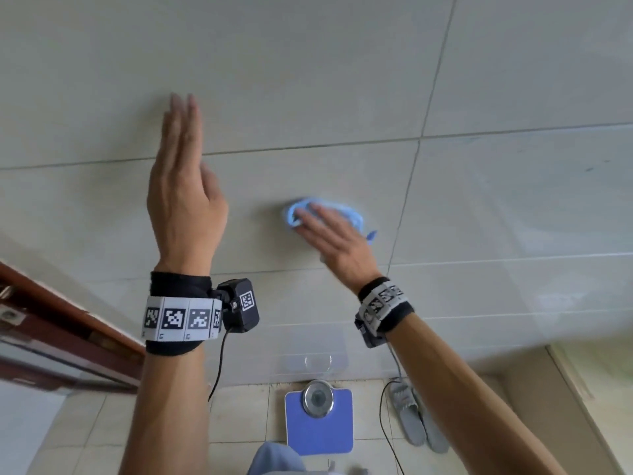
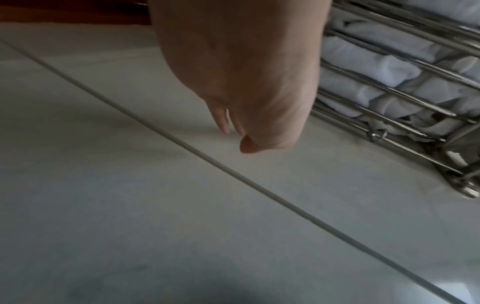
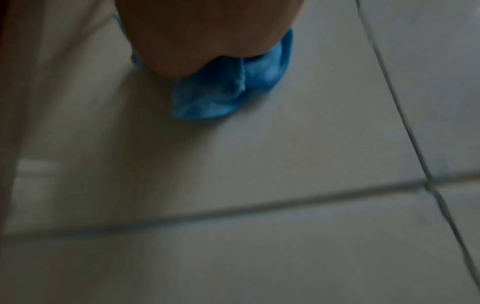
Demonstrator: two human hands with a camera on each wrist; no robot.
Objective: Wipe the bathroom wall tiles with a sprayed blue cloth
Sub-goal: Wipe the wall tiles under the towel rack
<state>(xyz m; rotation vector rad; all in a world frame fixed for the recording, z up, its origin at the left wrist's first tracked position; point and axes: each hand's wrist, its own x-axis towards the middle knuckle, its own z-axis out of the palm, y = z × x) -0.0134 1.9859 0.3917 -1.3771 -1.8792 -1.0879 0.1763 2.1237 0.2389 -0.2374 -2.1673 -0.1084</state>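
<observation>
At the far left of the head view a brown door frame (image 1: 51,323) borders the wall tiles (image 1: 308,63), which sets the left limit of the surface to be wiped. The left hand (image 1: 183,186) is raised with its fingers (image 1: 181,114) straight and together, holding nothing; whether the fingertips touch the tile cannot be told, but the posture suggests it serves as a brace or balance while the other hand works. In the left wrist view a wire rack (image 2: 405,98) stocked with rolled white towels (image 2: 363,61) is mounted just beside this hand. Right of centre, the right hand (image 1: 332,234) lies flat with fingers extended, pressing the bunched blue cloth (image 1: 322,214) against a tile just left of a vertical grout line (image 1: 407,200); a flat palm likely spreads pressure evenly across the cloth. On the floor below stand a blue scale (image 1: 318,419) and grey slippers (image 1: 418,416), well apart from the wiping zone.
</observation>
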